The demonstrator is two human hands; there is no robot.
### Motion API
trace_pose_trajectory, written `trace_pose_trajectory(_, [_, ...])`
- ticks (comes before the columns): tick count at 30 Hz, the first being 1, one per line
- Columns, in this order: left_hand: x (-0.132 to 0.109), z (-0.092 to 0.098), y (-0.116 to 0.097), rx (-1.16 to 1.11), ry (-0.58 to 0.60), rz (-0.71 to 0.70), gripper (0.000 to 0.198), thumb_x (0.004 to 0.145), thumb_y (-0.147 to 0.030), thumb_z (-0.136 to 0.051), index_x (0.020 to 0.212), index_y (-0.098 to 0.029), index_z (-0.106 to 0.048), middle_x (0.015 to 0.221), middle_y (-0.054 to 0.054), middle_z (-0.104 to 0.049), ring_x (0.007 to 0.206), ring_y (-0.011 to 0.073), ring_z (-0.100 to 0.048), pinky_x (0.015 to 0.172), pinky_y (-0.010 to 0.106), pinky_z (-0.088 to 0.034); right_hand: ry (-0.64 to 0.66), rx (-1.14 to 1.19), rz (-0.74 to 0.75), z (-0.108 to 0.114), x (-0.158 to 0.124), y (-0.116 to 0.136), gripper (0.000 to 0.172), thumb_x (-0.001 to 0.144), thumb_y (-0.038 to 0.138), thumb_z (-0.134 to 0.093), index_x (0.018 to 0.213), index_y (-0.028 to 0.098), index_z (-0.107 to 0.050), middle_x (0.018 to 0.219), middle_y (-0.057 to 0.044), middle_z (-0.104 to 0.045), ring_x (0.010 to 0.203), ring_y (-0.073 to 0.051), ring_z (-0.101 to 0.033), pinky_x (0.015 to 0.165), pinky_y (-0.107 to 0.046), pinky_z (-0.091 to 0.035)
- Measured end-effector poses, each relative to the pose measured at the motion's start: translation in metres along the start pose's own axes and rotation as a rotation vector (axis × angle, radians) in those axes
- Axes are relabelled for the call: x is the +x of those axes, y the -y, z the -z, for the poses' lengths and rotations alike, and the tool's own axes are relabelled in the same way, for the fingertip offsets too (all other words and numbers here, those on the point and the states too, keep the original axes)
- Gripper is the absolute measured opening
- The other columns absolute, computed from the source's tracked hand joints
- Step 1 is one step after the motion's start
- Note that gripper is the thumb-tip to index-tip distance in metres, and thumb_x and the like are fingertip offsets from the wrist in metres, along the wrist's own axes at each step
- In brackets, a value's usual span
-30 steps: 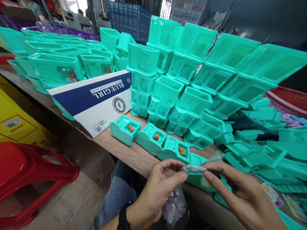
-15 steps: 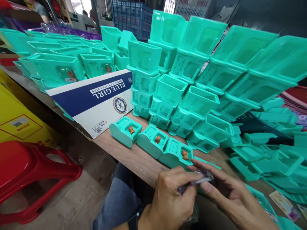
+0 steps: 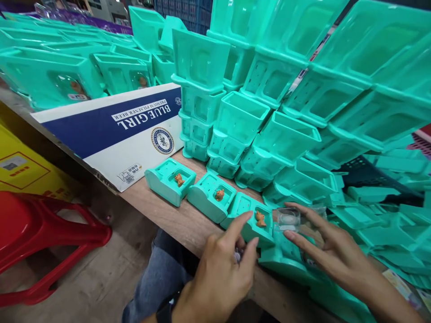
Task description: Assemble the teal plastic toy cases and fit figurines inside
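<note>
Three mint-green plastic pieces stand in a row on the wooden table: a left one (image 3: pixel 163 179), a middle one (image 3: pixel 205 190) and a right one (image 3: pixel 237 206). Each has a small orange-brown animal figure, such as this figure (image 3: pixel 260 219), in its recess. My right hand (image 3: pixel 332 251) grips a clear plastic blister cover (image 3: pixel 288 218) between thumb and fingers, just right of the third piece. Over that piece's near edge is my left hand (image 3: pixel 222 264), its index finger and thumb apart; something small and purplish shows inside the curled fingers.
Tall stacks of mint-green bins (image 3: pixel 202 58) rise behind the row. A white and blue carton flap (image 3: pixel 134 130) stands at the left. Loose green parts (image 3: pixel 380 229) are heaped at the right. A red stool (image 3: pixel 43 224) is on the floor at left.
My hands have separated. The clear cover is now in my right hand, beside the third piece, while my left hand has moved left and its index finger and thumb have parted. The view has shifted closer.
</note>
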State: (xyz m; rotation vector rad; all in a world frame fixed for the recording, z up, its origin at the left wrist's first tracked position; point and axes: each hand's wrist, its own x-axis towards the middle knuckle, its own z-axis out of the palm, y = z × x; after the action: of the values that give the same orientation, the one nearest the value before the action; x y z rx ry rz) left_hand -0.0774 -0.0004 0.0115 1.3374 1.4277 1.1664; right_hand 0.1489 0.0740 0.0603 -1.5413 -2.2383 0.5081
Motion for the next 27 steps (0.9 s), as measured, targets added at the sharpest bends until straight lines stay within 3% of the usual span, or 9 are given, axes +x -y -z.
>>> trace_pose_trajectory(2, [0.004,0.007,0.004,0.036,0.014,0.054,0.043,0.097,-0.038,-0.060,0.139,-0.031,-0.067,0.064,-0.004,-0.062,0.058,0.0152,-0.054,0.061,0.026,-0.038,0.035,-0.044,0.011,-0.005,0.002,-0.007,0.064,0.091,0.069,-0.062,0.137,0.025,-0.065,0.115,-0.010,-0.079,0.052,-0.019,-0.068,0.056,-0.034,-0.062])
trace_pose_trajectory(4, [0.010,0.011,0.005,0.060,0.038,0.094,0.039,0.097,-0.042,-0.059,0.132,-0.030,-0.071,0.063,-0.004,-0.060,0.057,0.0157,-0.052,0.059,0.027,-0.033,0.062,-0.070,0.033,-0.007,0.003,-0.009,0.063,0.092,0.068,-0.061,0.137,0.025,-0.064,0.118,-0.010,-0.078,0.051,-0.018,-0.065,0.065,-0.039,-0.063])
trace_pose_trajectory(10, [0.019,0.011,0.004,0.050,0.052,0.107,0.030,0.097,-0.043,-0.059,0.119,-0.031,-0.075,0.065,-0.003,-0.058,0.060,0.0164,-0.053,0.061,0.027,-0.032,0.155,-0.085,0.056,-0.003,0.002,-0.012,0.056,0.096,0.067,-0.056,0.138,0.029,-0.061,0.126,-0.009,-0.074,0.093,-0.028,-0.075,0.070,-0.037,-0.062])
trace_pose_trajectory(15, [0.023,0.014,0.000,0.021,0.067,0.127,0.028,0.096,-0.040,-0.060,0.113,-0.028,-0.077,0.064,-0.003,-0.056,0.056,0.0148,-0.047,0.056,0.026,-0.028,0.233,-0.062,0.004,0.002,0.004,-0.018,0.056,0.097,0.068,-0.054,0.139,0.031,-0.057,0.136,-0.008,-0.069,0.098,-0.027,-0.075,0.073,-0.036,-0.062])
trace_pose_trajectory(21, [0.025,0.015,-0.003,-0.037,0.074,0.096,0.026,0.095,-0.036,-0.060,0.108,-0.024,-0.079,0.058,-0.005,-0.050,0.050,0.0124,-0.041,0.049,0.025,-0.023,0.281,-0.113,0.071,0.005,0.012,-0.007,0.056,0.098,0.069,-0.050,0.133,0.026,-0.058,0.127,-0.012,-0.073,0.112,-0.031,-0.072,0.097,-0.046,-0.059])
trace_pose_trajectory(27, [0.024,0.013,0.001,-0.046,0.056,0.098,0.027,0.096,-0.037,-0.062,0.111,-0.023,-0.080,0.059,-0.004,-0.051,0.051,0.0128,-0.038,0.049,0.024,-0.025,0.262,-0.165,0.177,0.002,0.012,-0.011,0.053,0.102,0.063,-0.050,0.139,0.025,-0.053,0.130,-0.013,-0.071,0.113,-0.030,-0.072,0.096,-0.042,-0.059])
